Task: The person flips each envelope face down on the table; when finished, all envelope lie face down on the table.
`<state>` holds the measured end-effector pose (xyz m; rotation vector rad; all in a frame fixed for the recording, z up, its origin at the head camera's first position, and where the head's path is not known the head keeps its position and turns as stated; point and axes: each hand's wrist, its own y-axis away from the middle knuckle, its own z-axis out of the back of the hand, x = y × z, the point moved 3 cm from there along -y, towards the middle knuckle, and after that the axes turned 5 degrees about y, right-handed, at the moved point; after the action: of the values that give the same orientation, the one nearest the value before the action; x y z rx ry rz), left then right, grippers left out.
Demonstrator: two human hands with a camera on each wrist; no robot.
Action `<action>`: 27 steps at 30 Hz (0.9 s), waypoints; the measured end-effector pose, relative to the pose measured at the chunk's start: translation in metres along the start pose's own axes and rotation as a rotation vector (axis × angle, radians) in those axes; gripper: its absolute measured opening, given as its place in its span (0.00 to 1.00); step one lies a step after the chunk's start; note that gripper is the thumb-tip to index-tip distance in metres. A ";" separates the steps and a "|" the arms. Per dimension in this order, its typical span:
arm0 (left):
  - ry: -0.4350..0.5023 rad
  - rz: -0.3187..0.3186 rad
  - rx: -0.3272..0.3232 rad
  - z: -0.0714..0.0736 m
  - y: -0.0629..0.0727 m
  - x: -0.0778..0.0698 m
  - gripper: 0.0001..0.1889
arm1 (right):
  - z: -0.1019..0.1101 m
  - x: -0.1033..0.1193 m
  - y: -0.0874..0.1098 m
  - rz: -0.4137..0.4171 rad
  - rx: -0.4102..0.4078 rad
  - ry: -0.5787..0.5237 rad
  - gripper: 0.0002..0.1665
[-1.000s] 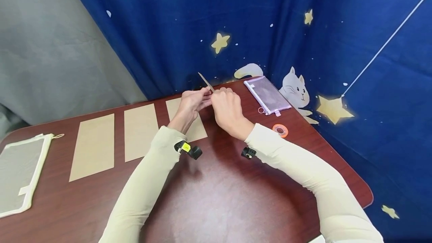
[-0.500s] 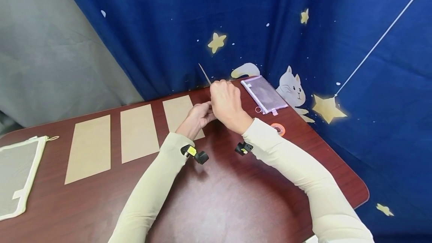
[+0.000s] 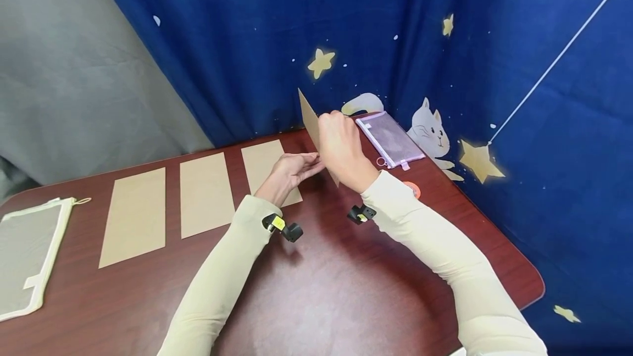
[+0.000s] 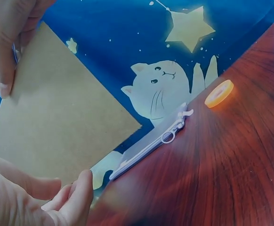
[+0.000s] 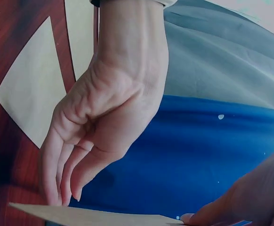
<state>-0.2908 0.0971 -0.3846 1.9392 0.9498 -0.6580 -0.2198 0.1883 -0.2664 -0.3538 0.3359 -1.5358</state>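
My right hand (image 3: pixel 342 150) pinches a stiff brown cardboard sheet (image 3: pixel 310 120) that stands on edge, tilted, over the far part of the table. In the left wrist view the broad face of this sheet (image 4: pixel 68 113) shows, with right-hand fingers (image 4: pixel 6 77) at its upper left edge. My left hand (image 3: pixel 288 174) is at the sheet's near side, its fingers nearly straight. Seen from the right wrist, those left fingertips (image 5: pixel 64 197) lie right at the sheet's edge. Three similar sheets lie flat in a row to the left: one (image 3: pixel 133 216), a second (image 3: pixel 206 196) and a third (image 3: pixel 264 163) partly behind my left hand.
A lilac zip pouch (image 3: pixel 393 139) lies at the back right of the table. Near it is an orange roll of tape (image 4: pixel 219 94), mostly hidden by my right sleeve in the head view. A pale-edged mesh pouch (image 3: pixel 25 257) lies far left. Curtains hang behind the table.
The held sheet has turned from edge-on to show more of its face. My left hand has moved lower along it and its fingers have straightened; my right hand keeps its hold.
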 end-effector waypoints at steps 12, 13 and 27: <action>-0.059 -0.084 -0.022 0.011 0.006 -0.012 0.22 | -0.001 -0.035 -0.012 -0.055 -0.059 -0.176 0.15; -0.066 -0.094 -0.025 0.012 0.006 -0.013 0.22 | -0.003 -0.038 -0.013 -0.060 -0.058 -0.196 0.14; -0.253 -0.224 -0.115 0.015 0.010 -0.014 0.17 | -0.037 -0.084 -0.017 -0.168 0.045 -0.410 0.09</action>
<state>-0.2923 0.0761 -0.3770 1.6177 1.0275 -0.9320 -0.2516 0.2716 -0.2932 -0.6609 -0.0520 -1.5870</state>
